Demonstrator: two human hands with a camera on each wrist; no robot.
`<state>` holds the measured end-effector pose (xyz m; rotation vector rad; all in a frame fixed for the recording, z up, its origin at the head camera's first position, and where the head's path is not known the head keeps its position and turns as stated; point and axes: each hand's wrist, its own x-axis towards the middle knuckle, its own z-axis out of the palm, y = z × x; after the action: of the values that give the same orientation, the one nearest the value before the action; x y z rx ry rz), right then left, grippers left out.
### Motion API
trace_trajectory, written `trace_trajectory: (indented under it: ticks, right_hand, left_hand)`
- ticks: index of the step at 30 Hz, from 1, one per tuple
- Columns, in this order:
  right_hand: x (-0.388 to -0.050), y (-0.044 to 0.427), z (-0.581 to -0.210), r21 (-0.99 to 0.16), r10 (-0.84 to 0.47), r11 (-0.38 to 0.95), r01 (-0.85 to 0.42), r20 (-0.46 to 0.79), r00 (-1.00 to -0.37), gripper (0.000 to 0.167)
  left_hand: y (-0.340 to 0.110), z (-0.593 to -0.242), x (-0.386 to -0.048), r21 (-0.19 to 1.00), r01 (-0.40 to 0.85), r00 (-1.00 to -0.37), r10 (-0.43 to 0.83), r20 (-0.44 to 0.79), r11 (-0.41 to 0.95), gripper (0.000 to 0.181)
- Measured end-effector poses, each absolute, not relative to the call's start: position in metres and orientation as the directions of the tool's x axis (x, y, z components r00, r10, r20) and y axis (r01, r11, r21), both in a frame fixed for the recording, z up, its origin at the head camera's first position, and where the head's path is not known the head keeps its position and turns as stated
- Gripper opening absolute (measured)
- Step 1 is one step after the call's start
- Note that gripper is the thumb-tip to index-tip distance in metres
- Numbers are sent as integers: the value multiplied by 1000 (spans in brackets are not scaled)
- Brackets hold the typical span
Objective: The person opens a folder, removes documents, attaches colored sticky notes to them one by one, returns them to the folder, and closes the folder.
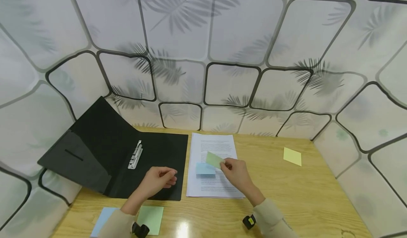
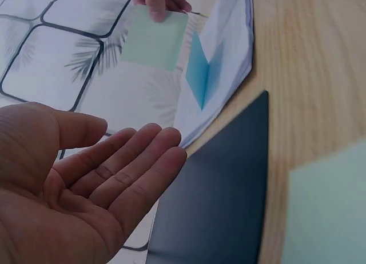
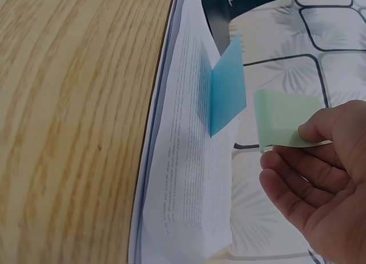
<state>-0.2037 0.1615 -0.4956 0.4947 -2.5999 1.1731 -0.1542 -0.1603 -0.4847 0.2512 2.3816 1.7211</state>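
Note:
My right hand [image 1: 236, 173] pinches a green sticky note [image 1: 213, 159] between thumb and fingers, held above a stack of printed paper [image 1: 219, 146]. In the right wrist view the green note [image 3: 286, 116] stands off the page, near a blue sticky note [image 3: 227, 90]. That blue note [image 1: 205, 169] is on the top sheet, one side lifted from it. Over the right half of an open black clipboard folder [image 1: 168, 146], my left hand [image 1: 158, 179] holds nothing. Its fingers [image 2: 143, 190] are relaxed and slightly bent in the left wrist view. A metal clip [image 1: 135, 155] sits by the folder's fold.
A yellow sticky note [image 1: 292, 156] lies on the wooden table [image 1: 286, 202] at the right. Near the front left are a green pad [image 1: 154, 218] and a blue pad [image 1: 103, 220], partly behind my left sleeve. Patterned fabric [image 1: 181, 82] rises behind the table; the folder's cover leans against it.

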Motion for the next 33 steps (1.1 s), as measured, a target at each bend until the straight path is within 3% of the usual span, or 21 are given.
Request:
trace_trajectory:
  ticks: [5,13,20,26,29,33]
  right_hand:
    - [-204,160,-496,-646,-214,631,-429,386,-897,17]
    - [-203,157,-500,-545,-275,672,-501,444,-853,9]
    - [-200,156,-498,-372,-418,655,-657,546,-726,18]
    - [-202,158,-503,-253,-509,611,-750,600,-617,28]
    - [-203,159,-505,-265,-511,621,-738,577,-637,34]
    - [-205,161,-502,-354,-455,681,-641,482,-749,37]
  left_hand:
    - [-136,-486,-175,963,-2,-975,212,-62,269,35]
    - [-104,-485,-202,971,-154,-970,160,-184,181,37]
    - [-90,-483,-213,960,-265,-948,157,-276,91,44]
    - [-87,-481,-212,954,-292,-934,192,-300,71,36]
    - [-86,-484,-212,958,-278,-939,194,-286,66,32]
    - [-83,-488,-211,966,-247,-947,195,-256,72,30]
